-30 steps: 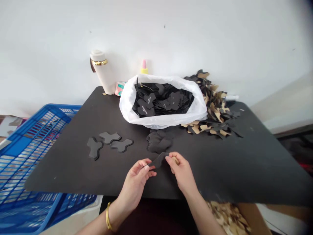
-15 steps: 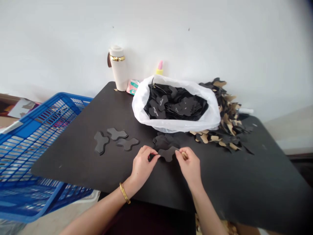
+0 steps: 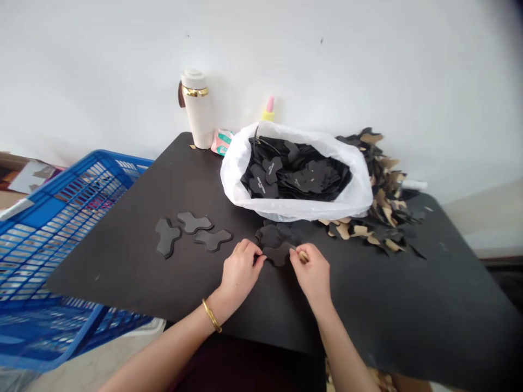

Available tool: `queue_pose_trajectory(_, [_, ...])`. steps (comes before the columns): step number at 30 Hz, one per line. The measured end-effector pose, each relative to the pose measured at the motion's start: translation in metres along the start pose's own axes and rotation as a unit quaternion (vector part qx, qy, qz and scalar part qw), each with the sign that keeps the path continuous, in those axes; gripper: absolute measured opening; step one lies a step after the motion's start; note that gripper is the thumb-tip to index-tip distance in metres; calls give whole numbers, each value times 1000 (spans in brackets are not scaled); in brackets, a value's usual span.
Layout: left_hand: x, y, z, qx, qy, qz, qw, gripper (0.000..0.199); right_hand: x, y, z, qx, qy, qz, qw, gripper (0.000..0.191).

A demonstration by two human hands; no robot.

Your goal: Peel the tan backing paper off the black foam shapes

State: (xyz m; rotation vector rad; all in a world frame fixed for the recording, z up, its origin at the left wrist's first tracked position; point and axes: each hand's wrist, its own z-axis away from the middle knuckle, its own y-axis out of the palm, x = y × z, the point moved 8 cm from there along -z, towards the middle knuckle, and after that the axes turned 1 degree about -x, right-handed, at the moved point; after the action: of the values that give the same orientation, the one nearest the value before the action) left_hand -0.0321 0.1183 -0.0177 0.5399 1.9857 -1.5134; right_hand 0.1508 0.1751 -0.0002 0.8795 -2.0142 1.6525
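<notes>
Between my two hands is a black three-lobed cutout [image 3: 278, 254], held by its edges just above the table. My left hand [image 3: 242, 267] pinches its left end between thumb and finger. The right end is pinched by my right hand [image 3: 312, 270], where a small tan piece also shows at the fingers. Directly behind lies a loose heap of similar black cutouts [image 3: 275, 233]. Three small stacks of black cutouts [image 3: 212, 238] rest to the left. A white plastic bag [image 3: 294, 209], its mouth wide, is filled with black cutouts, a few printed with white lettering.
Black and tan scraps [image 3: 386, 204] pile up right of the bag. A white tumbler [image 3: 199, 117], a pink packet [image 3: 222, 141] and a pink-and-yellow item [image 3: 268, 109] stand along the wall. A blue basket [image 3: 44, 212] adjoins the left edge of the black table [image 3: 134, 272].
My hands have come slightly closer together, with the right one shifted a little left. The cutout stays pinched between them, a bit flatter. The camera view has moved slightly.
</notes>
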Motion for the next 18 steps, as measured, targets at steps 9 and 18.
queue_pose_trajectory(9, [-11,-25,34,33,29,6,999,10,21,-22,55,52,-3,-16,999,24])
queue_pose_trajectory(18, [-3,-22,71,75,79,-100,989,12,11,5,106,101,25,51,993,26])
